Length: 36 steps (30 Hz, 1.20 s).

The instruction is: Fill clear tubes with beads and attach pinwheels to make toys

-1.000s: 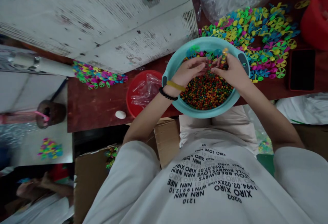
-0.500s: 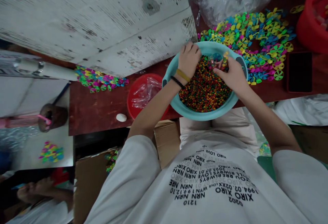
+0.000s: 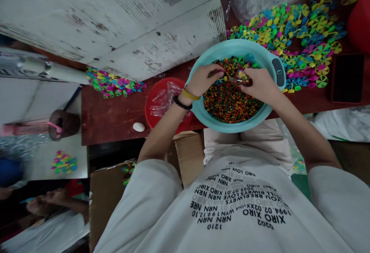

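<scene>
right hand [image 3: 261,85] pinches a clear bead-filled packet [image 3: 243,78], left hand [image 3: 204,81] curled beside, over round beads [image 3: 228,104] in a teal plastic basin [image 3: 231,50].

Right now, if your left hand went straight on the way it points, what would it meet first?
Most likely the small clear packet pinched in your right hand, just ahead of the fingertips of your left hand. Depth is hard to judge here; the beads lie below.

Two hands [image 3: 261,86]; one teal basin [image 3: 231,48]
</scene>
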{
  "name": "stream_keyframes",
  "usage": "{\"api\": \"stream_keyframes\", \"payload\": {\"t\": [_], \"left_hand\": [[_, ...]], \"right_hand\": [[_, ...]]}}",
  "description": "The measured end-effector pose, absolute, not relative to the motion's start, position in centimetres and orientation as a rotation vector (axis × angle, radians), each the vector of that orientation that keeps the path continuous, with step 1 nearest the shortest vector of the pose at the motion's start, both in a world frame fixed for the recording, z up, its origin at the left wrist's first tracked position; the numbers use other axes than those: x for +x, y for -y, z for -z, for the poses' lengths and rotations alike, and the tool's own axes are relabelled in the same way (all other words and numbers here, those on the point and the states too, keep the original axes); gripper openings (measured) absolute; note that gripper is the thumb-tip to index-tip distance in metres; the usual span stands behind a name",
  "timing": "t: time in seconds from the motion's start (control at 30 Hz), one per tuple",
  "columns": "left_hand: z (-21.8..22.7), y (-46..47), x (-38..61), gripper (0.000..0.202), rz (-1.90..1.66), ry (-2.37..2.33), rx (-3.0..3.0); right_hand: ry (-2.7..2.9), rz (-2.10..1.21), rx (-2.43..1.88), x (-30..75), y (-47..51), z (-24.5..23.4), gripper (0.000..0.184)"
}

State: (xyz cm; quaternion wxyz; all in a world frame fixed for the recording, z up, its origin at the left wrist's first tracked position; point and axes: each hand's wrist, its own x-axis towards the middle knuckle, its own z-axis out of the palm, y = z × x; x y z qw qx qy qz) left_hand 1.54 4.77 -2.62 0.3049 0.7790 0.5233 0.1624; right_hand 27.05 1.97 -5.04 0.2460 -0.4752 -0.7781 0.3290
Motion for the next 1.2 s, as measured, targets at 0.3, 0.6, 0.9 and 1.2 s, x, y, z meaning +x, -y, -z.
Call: {"api": "stream_keyframes", "payload": {"t": [0.3,0.6,0.9,1.2], "left_hand": [[3.4,-3.3,0.9,0.029,-0.355,-1.310,2.009],[3.8,-3.0,0.6,0.031,-0.333,-1.278,1.957],[4.2,-2.9,0.0,0.055,-0.326,-1.159,1.940],[4.5,-2.7,0.3,0.051,-0.408,-1.196,1.958]], "right_hand": [[2.148,-0.933,-1.267,27.0,-2.0,4.3,0.021],[2.212,-0.948,-1.281,26.7,-1.9,4.4,0.024],[2.324,-0.906,-1.303,26.5,-1.9,4.4,0.017],[2.171,-0.998,-1.253,26.8,-1.9,4.5,0.022]]}}
